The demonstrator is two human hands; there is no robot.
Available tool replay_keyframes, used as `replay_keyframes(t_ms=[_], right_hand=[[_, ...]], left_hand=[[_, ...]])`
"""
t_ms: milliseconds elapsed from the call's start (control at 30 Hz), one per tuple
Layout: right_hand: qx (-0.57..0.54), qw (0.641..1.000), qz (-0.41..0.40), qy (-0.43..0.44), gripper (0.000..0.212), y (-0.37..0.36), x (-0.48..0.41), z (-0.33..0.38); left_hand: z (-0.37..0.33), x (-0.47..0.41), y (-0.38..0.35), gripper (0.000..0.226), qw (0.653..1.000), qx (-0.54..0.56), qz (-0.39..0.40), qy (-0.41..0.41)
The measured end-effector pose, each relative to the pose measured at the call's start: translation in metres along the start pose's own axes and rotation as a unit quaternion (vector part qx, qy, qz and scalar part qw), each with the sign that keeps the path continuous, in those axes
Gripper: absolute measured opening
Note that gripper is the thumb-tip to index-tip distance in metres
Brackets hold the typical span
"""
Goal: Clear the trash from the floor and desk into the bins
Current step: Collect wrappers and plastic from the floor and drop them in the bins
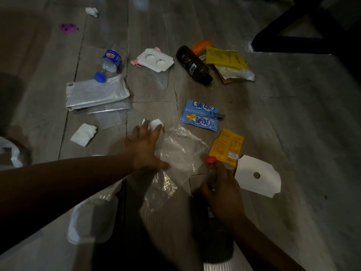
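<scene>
Trash lies scattered on the grey wood floor (293, 114). My left hand (145, 147) reaches forward with spread fingers, its fingertips touching a small white paper scrap (155, 123), its thumb on a crumpled clear plastic bag (179, 153). My right hand (222, 194) grips a small clear bottle with a red cap (211, 170), held upright. Beside it lie a yellow sachet (227, 147) and a white card with a hole (257, 176). A blue snack wrapper (201, 115) lies beyond the bag.
Farther off lie a blue-capped plastic bottle (109, 64), silver plastic sheets (95, 94), a white tissue (84, 134), a white card tray (155, 59), a dark bottle (193, 65), yellow wrappers (226, 59), a purple scrap (68, 28). Black furniture legs (293, 42) stand top right.
</scene>
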State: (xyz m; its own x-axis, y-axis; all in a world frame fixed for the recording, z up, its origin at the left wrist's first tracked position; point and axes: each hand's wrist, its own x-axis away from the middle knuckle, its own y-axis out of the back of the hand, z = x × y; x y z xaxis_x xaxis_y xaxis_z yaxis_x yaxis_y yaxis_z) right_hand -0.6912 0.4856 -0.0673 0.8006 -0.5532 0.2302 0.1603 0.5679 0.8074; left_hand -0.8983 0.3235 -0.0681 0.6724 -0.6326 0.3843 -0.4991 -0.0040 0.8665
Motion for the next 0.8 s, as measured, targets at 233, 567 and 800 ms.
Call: replay_keyframes(t_ms=[233, 567, 800], right_hand=[[0.002, 1.0, -0.009, 0.021, 0.071, -0.002, 0.0, 0.002], [0.025, 1.0, -0.001, 0.012, 0.074, -0.001, 0.002, 0.008], [0.011, 1.0, 0.004, 0.001, 0.075, -0.001, 0.003, 0.006]], left_hand=[[-0.014, -0.019, 0.002, 0.116, 0.996, -0.081, 0.03, -0.034], [-0.033, -0.015, 0.003, 0.092, 0.996, -0.029, 0.028, -0.075], [-0.041, -0.004, 0.001, 0.04, 0.997, 0.032, 0.035, -0.057]])
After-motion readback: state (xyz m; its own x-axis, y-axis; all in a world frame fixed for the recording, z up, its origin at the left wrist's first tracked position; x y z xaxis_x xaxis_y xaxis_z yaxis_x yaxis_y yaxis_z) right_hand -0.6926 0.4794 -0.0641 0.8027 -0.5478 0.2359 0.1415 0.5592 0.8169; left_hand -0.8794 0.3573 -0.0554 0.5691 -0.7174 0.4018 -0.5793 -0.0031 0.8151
